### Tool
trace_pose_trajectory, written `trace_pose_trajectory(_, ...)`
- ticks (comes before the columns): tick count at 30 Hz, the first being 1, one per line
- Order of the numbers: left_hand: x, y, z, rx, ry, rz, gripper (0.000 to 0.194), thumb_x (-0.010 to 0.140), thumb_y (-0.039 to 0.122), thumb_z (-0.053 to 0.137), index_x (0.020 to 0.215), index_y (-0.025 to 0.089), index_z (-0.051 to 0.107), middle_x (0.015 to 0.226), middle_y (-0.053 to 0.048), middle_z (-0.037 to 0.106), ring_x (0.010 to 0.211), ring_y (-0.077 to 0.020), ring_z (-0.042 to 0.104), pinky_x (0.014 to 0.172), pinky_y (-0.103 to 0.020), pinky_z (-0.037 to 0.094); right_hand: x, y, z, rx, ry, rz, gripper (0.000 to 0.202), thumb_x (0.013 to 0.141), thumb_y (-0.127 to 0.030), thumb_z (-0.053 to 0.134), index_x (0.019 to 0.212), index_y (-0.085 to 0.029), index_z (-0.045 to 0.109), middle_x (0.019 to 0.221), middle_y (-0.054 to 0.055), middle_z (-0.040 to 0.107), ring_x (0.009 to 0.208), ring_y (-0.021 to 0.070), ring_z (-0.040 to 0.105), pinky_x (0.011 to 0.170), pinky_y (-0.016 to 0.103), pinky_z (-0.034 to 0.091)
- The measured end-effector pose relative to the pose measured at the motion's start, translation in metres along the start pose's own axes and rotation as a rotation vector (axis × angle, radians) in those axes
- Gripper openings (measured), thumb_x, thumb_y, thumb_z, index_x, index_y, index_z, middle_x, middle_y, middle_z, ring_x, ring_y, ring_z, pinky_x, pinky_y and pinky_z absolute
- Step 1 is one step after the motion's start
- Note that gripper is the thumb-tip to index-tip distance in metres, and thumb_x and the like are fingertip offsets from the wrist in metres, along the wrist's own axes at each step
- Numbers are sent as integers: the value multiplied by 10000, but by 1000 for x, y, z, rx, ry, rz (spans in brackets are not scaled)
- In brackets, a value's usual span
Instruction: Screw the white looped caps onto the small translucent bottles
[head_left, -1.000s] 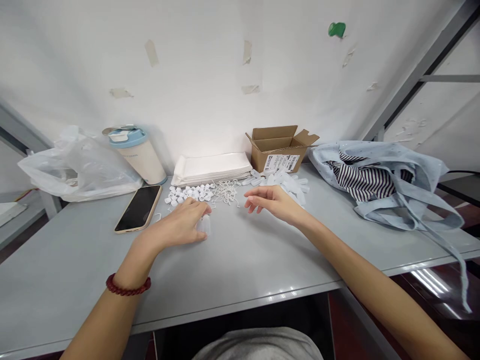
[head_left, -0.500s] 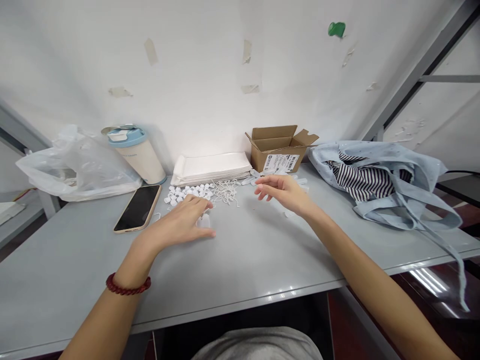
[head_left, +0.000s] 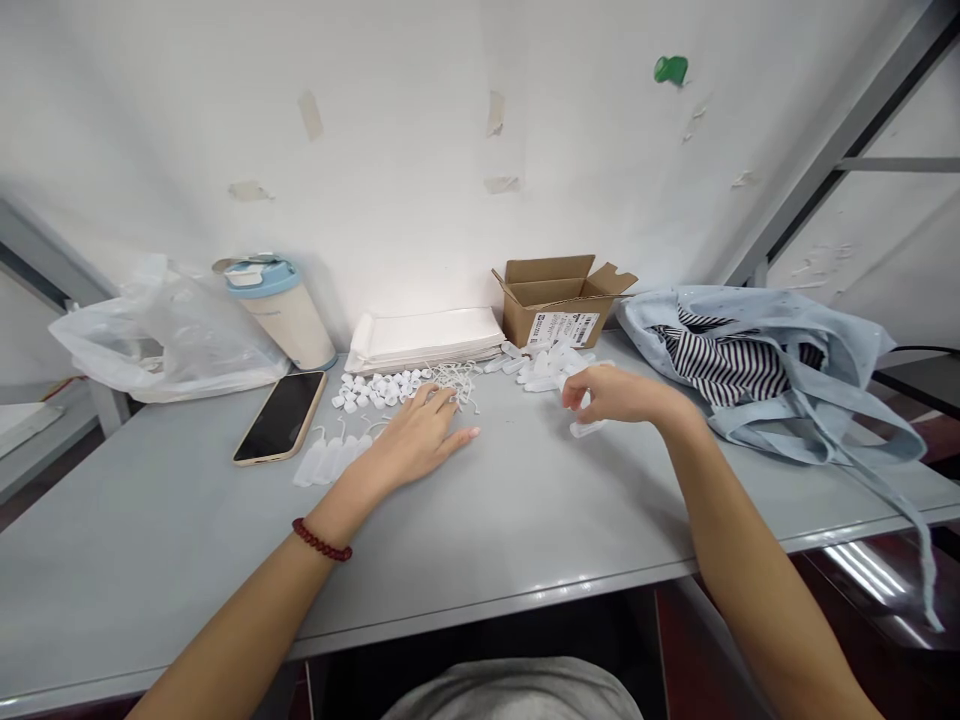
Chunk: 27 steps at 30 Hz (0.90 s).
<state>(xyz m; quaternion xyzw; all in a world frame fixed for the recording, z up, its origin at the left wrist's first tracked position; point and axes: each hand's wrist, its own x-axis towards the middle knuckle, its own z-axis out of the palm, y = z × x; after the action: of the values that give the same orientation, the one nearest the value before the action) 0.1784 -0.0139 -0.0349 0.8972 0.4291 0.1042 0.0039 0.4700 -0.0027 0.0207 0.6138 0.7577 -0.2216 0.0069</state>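
My left hand (head_left: pixel 421 437) hovers palm down, fingers spread, at the front of a tangle of white strings (head_left: pixel 459 378). White caps (head_left: pixel 384 388) lie heaped beyond it. To its left is a row of translucent pieces with looped strings (head_left: pixel 328 460). My right hand (head_left: pixel 607 393) is bent downward with curled fingers at the pile of clear plastic pieces (head_left: pixel 544 368). One clear piece (head_left: pixel 587 428) lies just below its fingers; whether the fingertips grip anything is hidden.
A phone (head_left: pixel 280 417), a cup (head_left: pixel 289 315) and a plastic bag (head_left: pixel 172 340) are on the left. Behind are a white stack (head_left: pixel 427 335) and an open cardboard box (head_left: pixel 551 300). A blue cloth bag (head_left: pixel 757 350) lies right.
My left hand has moved right to the strings, uncovering the row of translucent pieces. My right hand has moved right to the clear pieces, its fingers now bent down.
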Motion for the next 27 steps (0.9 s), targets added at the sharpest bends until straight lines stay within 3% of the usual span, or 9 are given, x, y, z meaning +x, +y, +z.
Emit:
trace_pose_trajectory(5,1,1,2,1,6,-18,610,968,576,257,1054,117,649,1370,-144,495,1285,-348,359,1027,-497,377,-6,-5,-3,-109,-152,65,333,629,-87,622,937,-213,632,1084,39,635,900,210,603,614,257,429)
trace_pose_trajectory(9,0,1,1,-26,18,-27,598,977,557,244,1040,117,644,1273,-155,553,1239,-324,402,1017,-487,384,-1,-8,4,-145,-180,95,337,583,-12,573,858,-197,632,1030,47,636,857,212,595,587,258,405)
trace_pose_trajectory(14,-2,-1,-4,-124,30,-72,538,983,532,267,1029,135,627,1198,-145,584,1186,-296,446,1004,-477,395,8,-2,15,-79,-49,-22,230,554,-28,614,711,-194,642,870,59,648,684,195,573,528,267,383)
trace_pose_trajectory(19,-3,-2,-8,-229,29,-103,536,974,549,266,995,143,614,1224,-150,548,1216,-300,418,1030,-494,373,10,-6,19,92,73,-169,224,621,-128,637,824,-218,669,816,48,629,666,174,563,510,253,396)
trace_pose_trajectory(23,-2,-3,-11,-356,67,-153,550,971,554,250,1168,137,549,1320,-158,452,1265,-294,363,1074,-506,331,10,-17,22,249,196,-271,233,724,-212,600,954,-210,633,879,40,638,711,164,585,591,272,449)
trace_pose_trajectory(27,0,0,-13,-485,144,-216,591,965,562,249,1363,149,391,1441,-155,311,1350,-290,274,1124,-504,267,11,-26,26,425,423,-358,163,768,-269,593,916,-202,612,954,48,628,785,173,590,647,294,484)
